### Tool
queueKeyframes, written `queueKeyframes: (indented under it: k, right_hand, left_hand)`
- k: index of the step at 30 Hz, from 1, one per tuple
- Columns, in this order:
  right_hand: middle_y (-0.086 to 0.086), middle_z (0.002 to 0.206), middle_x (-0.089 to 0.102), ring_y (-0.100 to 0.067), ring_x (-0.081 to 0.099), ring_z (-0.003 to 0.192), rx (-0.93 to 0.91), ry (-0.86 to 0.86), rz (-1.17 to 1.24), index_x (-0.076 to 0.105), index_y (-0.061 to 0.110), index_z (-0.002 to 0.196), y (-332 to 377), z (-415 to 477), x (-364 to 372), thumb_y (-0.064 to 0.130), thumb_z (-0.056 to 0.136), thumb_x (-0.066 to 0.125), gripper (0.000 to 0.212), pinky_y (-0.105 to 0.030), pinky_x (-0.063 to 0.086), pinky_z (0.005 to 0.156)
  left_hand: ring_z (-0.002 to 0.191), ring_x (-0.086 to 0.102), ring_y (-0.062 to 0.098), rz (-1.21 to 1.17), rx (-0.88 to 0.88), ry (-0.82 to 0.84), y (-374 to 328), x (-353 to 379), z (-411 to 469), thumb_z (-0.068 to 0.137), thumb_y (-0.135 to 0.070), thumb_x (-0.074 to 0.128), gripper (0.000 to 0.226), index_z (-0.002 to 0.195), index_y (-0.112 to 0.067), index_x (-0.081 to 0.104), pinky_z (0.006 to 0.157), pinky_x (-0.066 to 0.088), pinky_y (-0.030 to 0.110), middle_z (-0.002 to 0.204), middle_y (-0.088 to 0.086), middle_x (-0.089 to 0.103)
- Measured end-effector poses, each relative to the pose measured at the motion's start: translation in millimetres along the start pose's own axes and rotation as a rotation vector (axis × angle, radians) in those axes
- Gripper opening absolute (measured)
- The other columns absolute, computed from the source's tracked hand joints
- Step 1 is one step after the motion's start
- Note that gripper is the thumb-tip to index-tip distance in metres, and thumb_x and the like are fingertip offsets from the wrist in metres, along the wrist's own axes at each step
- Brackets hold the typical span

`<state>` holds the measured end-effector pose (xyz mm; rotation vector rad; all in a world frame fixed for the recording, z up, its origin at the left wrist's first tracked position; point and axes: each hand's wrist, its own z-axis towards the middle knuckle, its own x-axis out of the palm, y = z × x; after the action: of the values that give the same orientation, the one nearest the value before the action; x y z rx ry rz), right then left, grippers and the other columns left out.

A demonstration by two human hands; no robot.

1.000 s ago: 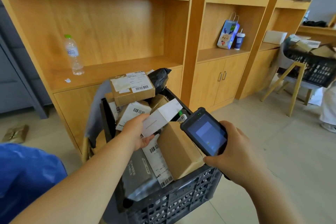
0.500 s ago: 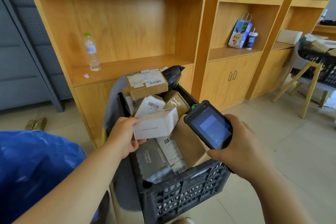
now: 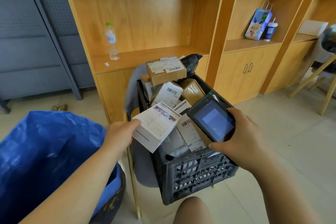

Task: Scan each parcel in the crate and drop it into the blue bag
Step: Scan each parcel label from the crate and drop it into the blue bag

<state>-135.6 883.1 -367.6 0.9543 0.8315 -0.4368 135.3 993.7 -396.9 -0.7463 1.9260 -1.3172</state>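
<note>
At lower left, the large crinkled blue plastic bag [image 3: 45, 151] sits just beside the black slotted plastic crate [image 3: 196, 174], which is heaped with labelled brown and white cardboard parcels [image 3: 166, 71]. Over the crate's near left corner, the left hand [image 3: 120, 132] pinches a flat white printed carton [image 3: 156, 127] by its edge, tilted. The right hand [image 3: 240, 136] curls round a black handheld scanner [image 3: 212, 122], its screen lit, just beside the carton.

Open floor [image 3: 291, 132] right of the crate [image 3: 198, 174]; blue bag [image 3: 45, 151] close on its left, shelving [image 3: 145, 23] behind
</note>
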Motion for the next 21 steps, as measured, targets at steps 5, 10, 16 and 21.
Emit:
queueKeyframes:
  k: [5,10,16,21]
  right_hand:
    - [0.008,0.100,0.048,-0.016,0.051,0.086,0.006,0.002,-0.015,0.035,0.030,0.128,1.2,-2.2,-3.9,0.045,0.048,0.081,0.094,-0.039,0.051,0.069]
    - [0.009,0.101,0.049,-0.016,0.051,0.087,0.021,-0.037,-0.020,0.038,0.029,0.125,-4.3,-0.1,-11.6,0.046,0.046,0.080,0.091,-0.039,0.050,0.067]
    - [0.008,0.103,0.048,-0.017,0.051,0.088,0.048,-0.004,-0.045,0.036,0.027,0.129,-11.9,-2.6,-7.9,0.045,0.047,0.079,0.094,-0.038,0.051,0.069]
    - [0.009,0.103,0.047,-0.015,0.050,0.087,0.060,0.036,-0.065,0.033,0.028,0.131,-9.0,-3.2,-4.2,0.045,0.048,0.081,0.096,-0.038,0.051,0.069]
  left_hand:
    - [0.086,0.053,-0.004,0.123,0.418,0.018,-17.2,2.5,-5.1,0.080,-0.020,0.071,0.054,0.130,-0.026,0.052,0.063,0.041,0.017,0.104,-0.015,0.059]
    - [0.119,0.037,0.012,0.631,0.885,0.225,-11.2,11.9,-11.9,0.074,-0.005,0.070,0.063,0.130,-0.028,0.052,0.092,0.035,0.027,0.115,-0.022,0.041]
    - [0.135,0.030,0.007,0.743,0.873,0.414,19.1,17.4,-4.5,0.088,-0.027,0.065,0.036,0.123,-0.033,0.059,0.114,0.019,0.038,0.129,-0.030,0.041]
    - [0.122,0.042,0.020,0.512,0.801,-0.036,15.8,17.0,2.1,0.088,-0.028,0.065,0.037,0.123,-0.018,0.057,0.098,0.032,0.027,0.123,-0.005,0.050]
